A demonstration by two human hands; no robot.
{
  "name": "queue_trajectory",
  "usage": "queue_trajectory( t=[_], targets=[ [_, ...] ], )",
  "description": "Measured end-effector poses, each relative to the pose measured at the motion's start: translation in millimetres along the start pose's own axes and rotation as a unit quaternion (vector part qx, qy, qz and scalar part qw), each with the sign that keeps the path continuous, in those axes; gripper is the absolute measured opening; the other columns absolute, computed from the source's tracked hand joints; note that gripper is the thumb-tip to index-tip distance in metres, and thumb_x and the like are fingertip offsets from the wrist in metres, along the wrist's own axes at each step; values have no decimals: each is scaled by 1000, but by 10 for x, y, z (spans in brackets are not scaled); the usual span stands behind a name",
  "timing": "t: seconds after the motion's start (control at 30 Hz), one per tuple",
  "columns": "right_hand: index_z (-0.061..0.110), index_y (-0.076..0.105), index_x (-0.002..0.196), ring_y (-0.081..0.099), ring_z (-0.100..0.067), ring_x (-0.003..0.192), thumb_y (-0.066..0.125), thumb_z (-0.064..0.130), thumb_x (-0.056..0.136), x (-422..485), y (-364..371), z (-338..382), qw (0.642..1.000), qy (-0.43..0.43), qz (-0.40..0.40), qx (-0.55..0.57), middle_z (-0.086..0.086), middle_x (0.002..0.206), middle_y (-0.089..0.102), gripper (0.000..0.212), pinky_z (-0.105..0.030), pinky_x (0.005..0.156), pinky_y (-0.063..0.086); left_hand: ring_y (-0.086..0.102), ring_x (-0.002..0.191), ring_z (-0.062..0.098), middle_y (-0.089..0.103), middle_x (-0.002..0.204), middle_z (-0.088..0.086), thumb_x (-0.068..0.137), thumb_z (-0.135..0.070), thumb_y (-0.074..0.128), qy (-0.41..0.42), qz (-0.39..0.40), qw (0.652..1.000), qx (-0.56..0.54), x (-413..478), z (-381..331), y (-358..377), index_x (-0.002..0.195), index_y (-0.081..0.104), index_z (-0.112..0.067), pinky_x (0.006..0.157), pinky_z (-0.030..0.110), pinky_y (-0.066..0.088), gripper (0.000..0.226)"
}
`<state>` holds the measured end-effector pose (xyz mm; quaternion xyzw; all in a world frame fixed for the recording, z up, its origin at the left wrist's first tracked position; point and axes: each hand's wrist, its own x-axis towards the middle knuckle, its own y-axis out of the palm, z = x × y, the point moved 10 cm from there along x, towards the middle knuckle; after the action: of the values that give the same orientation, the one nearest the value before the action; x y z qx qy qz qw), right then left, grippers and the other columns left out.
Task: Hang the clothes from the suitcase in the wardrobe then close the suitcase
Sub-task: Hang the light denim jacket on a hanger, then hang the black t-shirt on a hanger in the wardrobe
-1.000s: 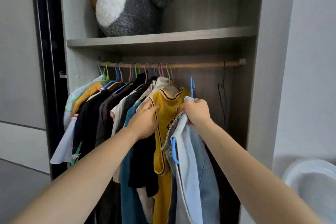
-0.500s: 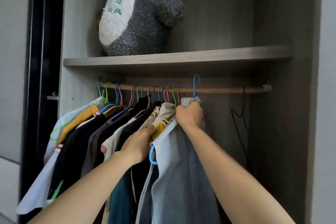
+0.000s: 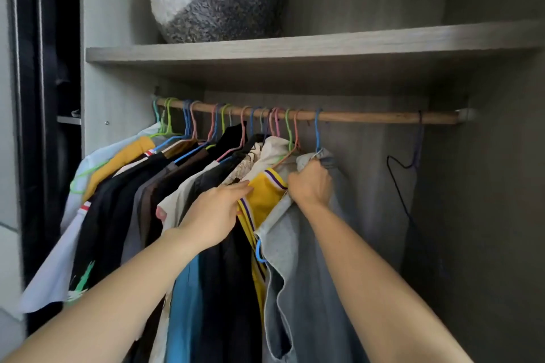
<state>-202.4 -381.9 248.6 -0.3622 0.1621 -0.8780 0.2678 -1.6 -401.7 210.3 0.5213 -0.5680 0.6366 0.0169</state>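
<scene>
denim shirt (image 3: 309, 289) hung, right fingers (image 3: 305, 175) clutching collar (image 3: 313, 158), left fingers (image 3: 236, 189) straight on jersey (image 3: 265, 196)

Round brown hanging rod (image 3: 368, 117): bare wood, matt. Grey shelf board (image 3: 324, 44): wood-grain, matt. Grey-and-white plush toy (image 3: 224, 0): shaggy pile. Pale blue-grey garment (image 3: 309, 289), right end: denim-like cloth, matt. Thin blue hanger (image 3: 317, 135): smooth.

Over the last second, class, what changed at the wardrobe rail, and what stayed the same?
The right hand raised the grey-blue garment until its blue hanger hooked over the wooden rail. Unchanged: the right hand grips the garment's collar, and the left hand presses the yellow jersey aside.
</scene>
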Motion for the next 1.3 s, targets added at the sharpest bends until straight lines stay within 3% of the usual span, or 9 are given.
queue_trajectory(
  t=[0.1,0.2,0.3,0.43,0.53,0.73,0.9,1.07,1.3],
  targets=[
    [5,46,123,59,-39,106,56,31,92,-93,167,-48,998,-26,43,47,-20,116,63,41,-40,83,47,28,142,10,32,153,-11,95,0,42,0,6,1000,-12,-51,-41,81,142,46,-24,114,24,23,53],
    [9,43,109,58,-33,102,57,35,92,-349,379,-140,983,-26,69,167,-14,111,61,34,-36,79,44,18,144,3,25,155,-13,94,2,42,6,-14,1000,-27,-192,-75,120,142,46,-22,117,18,16,54],
    [8,49,107,46,-26,106,61,28,88,-656,227,-59,980,-110,-59,156,-10,111,50,30,-37,86,39,16,140,-7,24,152,-19,93,3,43,-22,-82,995,-46,-522,0,5,141,47,-21,105,-2,9,54],
    [10,54,105,41,-27,101,63,16,77,-1247,178,462,937,-314,-136,76,-12,112,52,30,-38,80,29,20,137,-11,27,153,-17,95,-2,43,-97,-148,981,-78,-1171,258,-68,141,43,-23,104,-1,15,51],
    [12,55,103,41,-27,100,55,15,77,-1905,434,740,904,-415,-83,66,-9,115,48,27,-38,77,28,28,138,-2,29,152,-14,92,-2,45,-178,-135,973,-56,-1801,629,-31,140,42,-19,101,-2,16,50],
    [12,55,99,45,-28,97,60,15,70,-3540,1502,728,880,-446,166,6,-7,109,54,30,-42,80,33,35,138,26,30,154,8,90,0,47,-369,-34,928,26,-3582,1371,-333,142,39,-8,110,37,34,53],
    [11,59,99,55,-32,92,64,23,67,-5185,2112,764,816,-446,363,-53,-8,105,55,35,-42,73,44,22,145,23,21,158,9,94,-6,44,-457,20,886,70,-5126,1574,-901,145,33,-6,113,29,23,53],
    [12,49,125,36,-26,121,54,31,89,-6664,2267,907,783,-399,472,-66,-5,130,41,41,-40,98,29,22,144,22,17,159,4,96,-12,42,-524,84,841,107,-6687,1622,-1458,143,36,-12,111,35,30,48],
    [15,44,131,32,-25,126,46,36,95,-8158,2586,528,712,-377,585,-97,-4,135,37,42,-38,103,29,15,146,19,16,159,4,96,-12,40,-638,135,749,119,-8430,1643,-1670,143,37,-12,114,32,24,47]
  ],
)
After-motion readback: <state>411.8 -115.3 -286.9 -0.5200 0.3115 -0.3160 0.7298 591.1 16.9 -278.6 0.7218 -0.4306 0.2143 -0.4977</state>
